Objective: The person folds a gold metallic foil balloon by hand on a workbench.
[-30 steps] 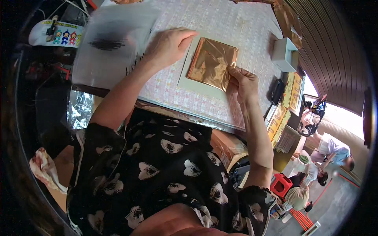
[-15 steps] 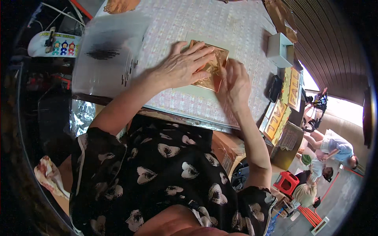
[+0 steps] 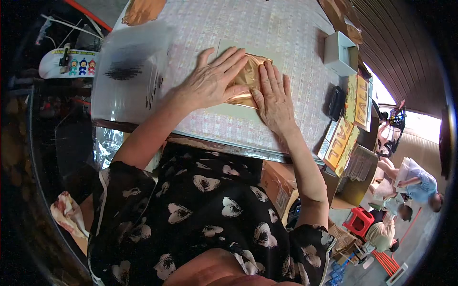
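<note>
A shiny copper-coloured foil sheet (image 3: 247, 78) lies on a pale flat board (image 3: 232, 112) on the table in front of me. Across its left side rests my left hand (image 3: 217, 78), fingers stretched out and thumb along the foil. My right hand (image 3: 274, 97) lies flat on the right part, its fingers extended and pointing away from me. The two thumbs come close together near the foil's lower edge. Both hands cover parts of the foil, so its full outline is hidden.
Left on the table is a clear plastic sheet (image 3: 109, 90) with dark marks. A white open box (image 3: 341, 55), a black case (image 3: 337, 102) and yellow printed boxes (image 3: 341, 143) stand at the right. Farther right, people (image 3: 415, 181) sit near a red stool (image 3: 359, 220).
My right hand has moved from the foil's right edge onto its top and flattened out. My left hand has shifted slightly left.
</note>
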`<state>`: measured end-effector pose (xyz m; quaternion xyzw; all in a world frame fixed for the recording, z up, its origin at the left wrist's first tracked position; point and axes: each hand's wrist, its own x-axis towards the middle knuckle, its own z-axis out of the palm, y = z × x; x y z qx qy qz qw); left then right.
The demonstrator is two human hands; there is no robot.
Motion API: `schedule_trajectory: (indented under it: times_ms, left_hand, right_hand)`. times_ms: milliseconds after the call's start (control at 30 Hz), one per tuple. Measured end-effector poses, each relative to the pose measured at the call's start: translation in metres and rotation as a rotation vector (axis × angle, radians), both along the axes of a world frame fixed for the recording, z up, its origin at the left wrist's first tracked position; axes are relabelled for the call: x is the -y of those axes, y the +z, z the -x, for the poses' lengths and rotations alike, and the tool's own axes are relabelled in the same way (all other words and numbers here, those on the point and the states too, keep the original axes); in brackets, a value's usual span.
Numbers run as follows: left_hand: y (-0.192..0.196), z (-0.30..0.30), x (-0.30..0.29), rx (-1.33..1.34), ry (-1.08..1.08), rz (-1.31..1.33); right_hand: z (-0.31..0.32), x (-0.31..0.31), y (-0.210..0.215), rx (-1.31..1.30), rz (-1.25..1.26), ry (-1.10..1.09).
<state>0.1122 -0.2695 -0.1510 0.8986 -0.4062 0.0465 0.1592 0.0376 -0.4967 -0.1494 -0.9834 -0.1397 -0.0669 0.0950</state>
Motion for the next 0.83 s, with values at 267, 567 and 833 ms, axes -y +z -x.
schedule_trajectory:
  times_ms: [267, 567, 833]
  left_hand:
    - [0.003, -0.009, -0.014, 0.075, 0.02, -0.013]
    - [0.0, -0.013, -0.023, 0.007, 0.097, -0.146]
    - [0.114, 0.078, 0.019, -0.595, -0.214, 0.557]
  right_hand:
    - [0.002, -0.001, 0.003, -0.004, -0.017, -0.02]
    - [0.001, -0.006, -0.011, 0.045, 0.017, -0.075]
    - [0.004, 0.002, -0.014, 0.137, -0.105, -0.058]
